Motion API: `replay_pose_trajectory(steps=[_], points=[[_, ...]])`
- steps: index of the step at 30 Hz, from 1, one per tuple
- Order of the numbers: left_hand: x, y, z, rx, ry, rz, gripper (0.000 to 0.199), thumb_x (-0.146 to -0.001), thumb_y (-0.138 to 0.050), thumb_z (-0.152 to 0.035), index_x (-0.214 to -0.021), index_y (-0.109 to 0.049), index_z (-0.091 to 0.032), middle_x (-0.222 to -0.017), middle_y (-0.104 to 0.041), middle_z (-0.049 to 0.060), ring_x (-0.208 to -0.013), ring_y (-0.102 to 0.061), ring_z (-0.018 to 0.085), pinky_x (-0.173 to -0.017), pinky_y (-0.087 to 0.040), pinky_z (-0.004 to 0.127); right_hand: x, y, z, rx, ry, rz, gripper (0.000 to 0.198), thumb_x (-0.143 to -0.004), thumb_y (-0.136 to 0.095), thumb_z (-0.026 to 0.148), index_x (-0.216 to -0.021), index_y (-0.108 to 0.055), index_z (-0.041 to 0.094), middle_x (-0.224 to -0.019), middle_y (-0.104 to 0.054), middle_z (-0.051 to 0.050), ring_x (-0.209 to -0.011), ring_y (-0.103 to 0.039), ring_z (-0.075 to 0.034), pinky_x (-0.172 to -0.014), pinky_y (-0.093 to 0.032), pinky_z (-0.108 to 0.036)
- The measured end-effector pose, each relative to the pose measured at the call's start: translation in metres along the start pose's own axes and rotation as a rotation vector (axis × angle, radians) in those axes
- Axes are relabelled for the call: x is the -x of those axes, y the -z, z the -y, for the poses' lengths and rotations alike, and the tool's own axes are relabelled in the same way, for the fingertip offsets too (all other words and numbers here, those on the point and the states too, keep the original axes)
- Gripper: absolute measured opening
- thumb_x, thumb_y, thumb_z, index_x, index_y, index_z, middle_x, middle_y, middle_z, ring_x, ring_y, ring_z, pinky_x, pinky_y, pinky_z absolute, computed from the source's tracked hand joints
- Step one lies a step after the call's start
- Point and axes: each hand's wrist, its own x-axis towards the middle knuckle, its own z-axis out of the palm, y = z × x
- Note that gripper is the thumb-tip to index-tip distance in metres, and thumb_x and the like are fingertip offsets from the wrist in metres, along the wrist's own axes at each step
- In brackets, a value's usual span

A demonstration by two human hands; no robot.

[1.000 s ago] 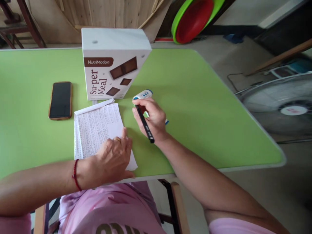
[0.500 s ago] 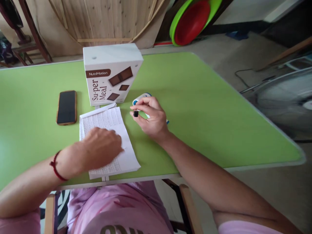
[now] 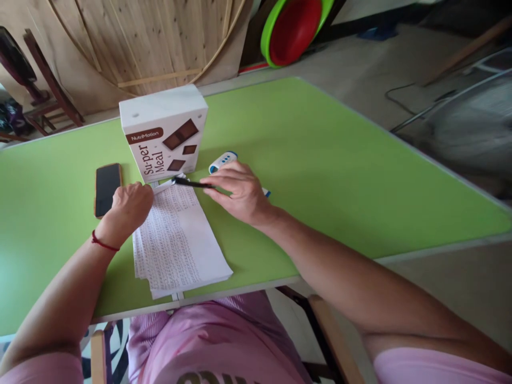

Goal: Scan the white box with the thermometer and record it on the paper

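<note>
My right hand [image 3: 240, 193] pinches a black pen [image 3: 194, 183] between thumb and fingers, its far end pointing left over the top of the paper. My left hand [image 3: 133, 205] is closed at the upper left corner of the handwritten sheets of paper [image 3: 180, 242], where a folded white edge runs into it; the fingertips are hidden beneath. The sheets lie stacked, slightly out of line, near the table's front edge. Behind my right hand, partly covered, lies a white-and-blue object [image 3: 223, 161] whose kind I cannot tell.
A white "Su-per Meal" box [image 3: 164, 136] stands upright just beyond the paper. A phone [image 3: 108, 186] in a brown case lies to the left. They rest on a green table [image 3: 320, 176]. A fan [image 3: 472, 112] stands on the floor at right.
My left hand has moved from over the middle of the paper to its upper left corner. My right hand has turned the pen, so its length now shows. The view has shifted slightly.
</note>
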Motion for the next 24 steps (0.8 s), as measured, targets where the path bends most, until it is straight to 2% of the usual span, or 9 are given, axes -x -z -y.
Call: replay_pose_trajectory(steps=[6,9,13,16,18,20,22,24], points=[[-0.010,-0.010,0.000,0.052,-0.040,-0.111,0.035,-0.092,-0.029,-0.017,-0.097,-0.063,-0.010,-0.098,-0.065,0.020,-0.087,-0.065,0.029,-0.066,-0.048,0.037,0.003,0.008,0.009,-0.033,0.199,0.308,0.014,-0.084,-0.064,0.022,-0.091,-0.072,0.031,-0.086,-0.073,0.002,-0.087,-0.057,-0.019,-0.078,-0.044,-0.040],[-0.014,-0.012,-0.001,0.093,-0.044,-0.142,0.037,-0.093,-0.030,-0.022,-0.098,-0.064,-0.009,-0.099,-0.064,0.020,-0.084,-0.065,0.027,-0.065,-0.048,0.035,0.004,0.011,0.013,-0.013,0.295,0.409,0.014,-0.082,-0.067,0.021,-0.094,-0.072,0.028,-0.084,-0.072,0.002,-0.085,-0.057,-0.018,-0.077,-0.043,-0.038],[-0.018,-0.014,0.001,0.143,-0.041,-0.164,0.036,-0.093,-0.034,-0.027,-0.098,-0.066,-0.011,-0.102,-0.065,0.018,-0.087,-0.065,0.028,-0.065,-0.049,0.035,0.006,0.012,0.018,0.004,0.292,0.492,0.013,-0.080,-0.070,0.022,-0.091,-0.073,0.027,-0.082,-0.070,0.000,-0.085,-0.055,-0.018,-0.077,-0.042,-0.036],[-0.020,-0.012,0.008,0.194,0.039,-0.145,0.040,-0.091,-0.041,-0.041,-0.091,-0.067,-0.012,-0.095,-0.067,0.017,-0.084,-0.065,0.030,-0.065,-0.049,0.037,0.008,0.011,0.020,-0.010,0.274,0.535,0.012,-0.078,-0.072,0.025,-0.091,-0.073,0.026,-0.086,-0.069,-0.001,-0.088,-0.056,-0.019,-0.077,-0.043,-0.036],[-0.021,-0.010,0.013,0.264,0.124,-0.105,0.046,-0.089,-0.043,-0.050,-0.085,-0.068,-0.011,-0.085,-0.068,0.016,-0.081,-0.065,0.030,-0.067,-0.050,0.039,0.008,0.010,0.016,-0.022,0.247,0.501,0.017,-0.076,-0.075,0.029,-0.092,-0.073,0.025,-0.086,-0.069,-0.002,-0.087,-0.056,-0.020,-0.075,-0.044,-0.037],[-0.023,-0.011,0.017,0.379,0.179,-0.117,0.042,-0.088,-0.047,-0.049,-0.088,-0.067,-0.012,-0.084,-0.068,0.015,-0.083,-0.064,0.028,-0.073,-0.050,0.039,0.007,0.011,0.009,-0.010,0.185,0.398,0.019,-0.074,-0.076,0.032,-0.091,-0.072,0.025,-0.085,-0.068,-0.003,-0.083,-0.057,-0.020,-0.074,-0.046,-0.037],[-0.028,-0.017,0.021,0.536,0.214,-0.240,0.038,-0.085,-0.055,-0.043,-0.105,-0.062,-0.011,-0.098,-0.068,0.015,-0.092,-0.062,0.026,-0.081,-0.050,0.040,0.004,0.014,0.000,0.065,0.070,0.246,0.017,-0.074,-0.075,0.032,-0.087,-0.072,0.023,-0.086,-0.067,-0.005,-0.083,-0.057,-0.021,-0.075,-0.047,-0.039],[-0.037,-0.029,0.024,0.699,0.222,-0.386,0.053,-0.083,-0.060,-0.037,-0.126,-0.046,-0.010,-0.121,-0.059,0.019,-0.104,-0.059,0.025,-0.090,-0.048,0.040,0.000,0.020,-0.008,0.214,-0.094,0.129,0.022,-0.072,-0.076,0.032,-0.089,-0.070,0.021,-0.093,-0.066,-0.008,-0.087,-0.058,-0.024,-0.078,-0.048,-0.042]])
